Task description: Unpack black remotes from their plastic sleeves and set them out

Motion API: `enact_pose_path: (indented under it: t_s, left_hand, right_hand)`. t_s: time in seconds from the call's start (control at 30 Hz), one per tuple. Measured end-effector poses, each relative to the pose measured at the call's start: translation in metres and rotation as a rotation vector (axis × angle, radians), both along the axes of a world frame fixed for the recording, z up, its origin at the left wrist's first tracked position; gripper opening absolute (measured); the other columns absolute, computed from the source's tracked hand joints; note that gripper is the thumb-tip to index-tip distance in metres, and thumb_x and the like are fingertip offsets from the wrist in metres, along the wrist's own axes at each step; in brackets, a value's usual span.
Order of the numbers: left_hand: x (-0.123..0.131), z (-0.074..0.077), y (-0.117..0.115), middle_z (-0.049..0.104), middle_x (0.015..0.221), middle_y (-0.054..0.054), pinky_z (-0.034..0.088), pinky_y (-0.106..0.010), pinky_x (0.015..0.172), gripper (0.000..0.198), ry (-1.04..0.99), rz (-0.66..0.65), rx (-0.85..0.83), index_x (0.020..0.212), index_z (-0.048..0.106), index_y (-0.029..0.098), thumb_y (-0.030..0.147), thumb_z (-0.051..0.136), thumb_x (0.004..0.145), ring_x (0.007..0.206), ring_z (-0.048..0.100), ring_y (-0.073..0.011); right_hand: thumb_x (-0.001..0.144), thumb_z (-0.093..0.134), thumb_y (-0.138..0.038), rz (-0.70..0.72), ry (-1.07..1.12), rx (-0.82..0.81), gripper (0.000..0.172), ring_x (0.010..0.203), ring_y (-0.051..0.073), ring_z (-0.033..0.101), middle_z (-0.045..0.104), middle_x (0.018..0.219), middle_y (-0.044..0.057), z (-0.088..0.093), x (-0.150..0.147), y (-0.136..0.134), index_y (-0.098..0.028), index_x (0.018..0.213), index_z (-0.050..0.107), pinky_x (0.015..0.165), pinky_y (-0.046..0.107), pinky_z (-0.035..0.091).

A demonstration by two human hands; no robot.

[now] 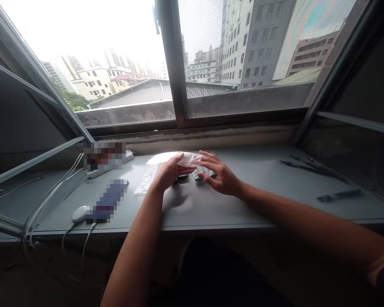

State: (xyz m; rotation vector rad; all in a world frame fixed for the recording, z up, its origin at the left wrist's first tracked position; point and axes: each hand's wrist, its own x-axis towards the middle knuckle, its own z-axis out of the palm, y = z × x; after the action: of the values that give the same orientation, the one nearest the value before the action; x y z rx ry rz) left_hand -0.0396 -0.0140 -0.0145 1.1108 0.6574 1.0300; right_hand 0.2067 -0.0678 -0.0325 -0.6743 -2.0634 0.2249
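Observation:
My left hand [169,172] and my right hand [218,175] meet over the middle of a grey sill-like table [185,209] under a window. Both pinch a small clear plastic bag [190,159] held just above the surface. The left thumb and fingers close on its left edge, and the right fingers curl on its right side. A small dark object [180,175] lies under the hands, partly hidden. Another clear plastic bag [146,181] lies flat to the left of my left hand.
At the left lie a blurred dark flat item [108,201], a white charger [80,213], white cables [48,200] and a white power strip [99,172]. Dark thin tools [339,195] lie at the right. The window frame [174,64] rises behind.

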Motion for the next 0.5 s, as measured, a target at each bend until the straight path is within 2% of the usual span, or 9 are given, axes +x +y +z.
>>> enact_pose_path:
  t_s: [0.1,0.2,0.27,0.4,0.5]
  left_hand:
    - [0.002,0.0,-0.005,0.084,0.117,-0.021,0.066,-0.048,0.102,0.035,0.038,-0.089,0.012,0.12,0.079,0.011,0.038,0.084,0.097,0.104,0.085,-0.0345]
    - [0.001,0.002,-0.007,0.084,0.115,-0.021,0.064,-0.048,0.104,0.036,0.077,-0.16,0.032,0.121,0.081,0.011,0.039,0.084,0.098,0.108,0.083,-0.0353]
    - [0.0,0.003,-0.004,0.084,0.118,-0.021,0.064,-0.047,0.104,0.04,0.046,-0.101,0.031,0.122,0.081,0.011,0.044,0.079,0.1,0.11,0.082,-0.0345]
    - [-0.004,0.004,0.005,0.084,0.117,-0.018,0.065,-0.039,0.096,0.045,-0.043,0.145,0.054,0.125,0.081,0.009,0.046,0.066,0.104,0.107,0.081,-0.0298]
    - [-0.004,0.004,0.006,0.083,0.117,-0.019,0.065,-0.041,0.097,0.043,-0.049,0.174,0.073,0.123,0.082,0.008,0.041,0.064,0.103,0.108,0.08,-0.0302]
  right_hand:
    - [0.109,0.071,-0.04,0.052,-0.05,0.007,0.049,0.167,0.038,0.039,0.072,0.152,0.013,-0.001,-0.001,0.0,-0.027,0.157,0.068,0.13,0.066,0.043]
    - [0.11,0.07,-0.037,0.061,-0.098,-0.003,0.048,0.171,0.038,0.03,0.069,0.158,0.011,-0.003,-0.001,0.0,-0.03,0.157,0.068,0.132,0.068,0.038]
    - [0.11,0.07,-0.038,0.049,-0.1,-0.009,0.048,0.173,0.039,0.027,0.062,0.166,0.01,-0.003,0.0,0.001,-0.032,0.157,0.068,0.133,0.069,0.035]
    - [0.109,0.071,-0.038,0.053,-0.064,-0.015,0.055,0.171,0.038,0.031,0.06,0.167,0.012,-0.001,0.0,-0.001,-0.028,0.162,0.063,0.134,0.067,0.036]
    - [0.108,0.072,-0.039,0.072,-0.042,-0.047,0.064,0.169,0.038,0.037,0.061,0.166,0.015,0.002,-0.001,-0.003,-0.025,0.167,0.056,0.133,0.065,0.04]
